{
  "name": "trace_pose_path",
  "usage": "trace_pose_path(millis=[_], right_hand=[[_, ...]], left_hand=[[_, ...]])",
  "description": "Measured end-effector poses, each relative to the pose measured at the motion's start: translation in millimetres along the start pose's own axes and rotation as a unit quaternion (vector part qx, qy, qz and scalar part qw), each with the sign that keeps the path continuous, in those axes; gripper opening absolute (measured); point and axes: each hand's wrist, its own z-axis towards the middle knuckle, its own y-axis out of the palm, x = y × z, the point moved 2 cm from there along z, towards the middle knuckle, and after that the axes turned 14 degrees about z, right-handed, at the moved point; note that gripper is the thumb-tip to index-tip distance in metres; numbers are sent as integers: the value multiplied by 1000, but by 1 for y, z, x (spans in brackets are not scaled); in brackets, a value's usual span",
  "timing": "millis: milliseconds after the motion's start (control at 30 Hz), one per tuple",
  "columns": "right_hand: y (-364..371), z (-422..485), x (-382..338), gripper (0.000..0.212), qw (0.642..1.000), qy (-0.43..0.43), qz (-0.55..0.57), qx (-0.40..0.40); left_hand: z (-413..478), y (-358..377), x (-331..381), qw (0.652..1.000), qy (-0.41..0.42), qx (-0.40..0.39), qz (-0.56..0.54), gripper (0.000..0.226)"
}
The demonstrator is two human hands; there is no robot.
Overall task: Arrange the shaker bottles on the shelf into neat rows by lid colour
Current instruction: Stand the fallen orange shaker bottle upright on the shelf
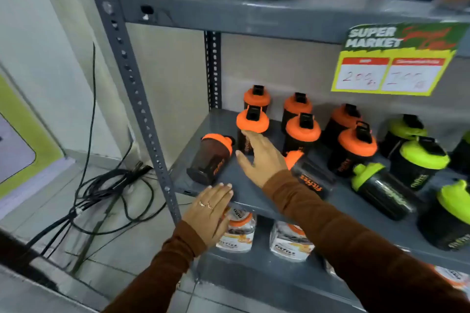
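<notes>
Two orange-lid shakers (pixel 209 157) toppled | right hand (pixel 262 160) grip released | left hand (pixel 212 213) flat, released

Right hand (pixel 259 160) reaching, fingers spread, left hand (pixel 212 211) flat

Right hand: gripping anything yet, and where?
No firm hold. The right hand is open, fingertips just touching an upright orange-lid bottle below its lid. The left hand rests on the shelf edge.

Even, soft indoor light; faint shadows. Wide-angle bending at edges. Handwritten yellow price card (pixel 396 61) motion-blurred, overall soft focus.
</notes>
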Motion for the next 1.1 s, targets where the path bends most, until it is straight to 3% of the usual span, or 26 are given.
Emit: trace_pose_path(millis=[33,133,233,267,367,500,567,633,700,833,867,900,967,1100], right_hand=[[6,6,6,51,995,76,53,-24],[25,27,22,72,986,156,59,-13],[50,38,33,97,941,307,138,-33],[58,40,39,102,934,323,150,-25],[72,46,35,85,876,394,279,-18],[87,67,15,55,859,388,335,-19],[91,71,7,55,871,369,326,-18],[98,74,8,54,896,352,257,-83],[97,71,11,48,917,317,240,-44],[94,73,16,34,870,295,390,57],[92,68,14,34,855,298,417,74],[88,58,14,36,868,286,399,76],[75,36,27,50,857,297,392,153],[58,13,39,89,892,251,301,225]], left_hand=[[-4,8,-2,1000,-5,-21,21,47],[-12,24,-9,997,-23,-65,38,53],[-15,35,-16,997,0,-54,49,53],[-15,35,-17,997,8,-51,62,52],[-15,35,-15,995,21,-65,66,53],[-16,39,-18,995,25,-83,56,52],[-18,41,-18,995,27,-87,49,51],[-18,42,-20,994,27,-99,43,50],[-18,41,-21,993,28,-104,44,50],[-18,40,-21,993,22,-106,42,50],[-18,41,-20,993,20,-106,45,51],[-19,41,-20,993,20,-107,48,52],[-20,42,-19,991,20,-112,66,54],[-24,46,-17,989,14,-119,88,51]])
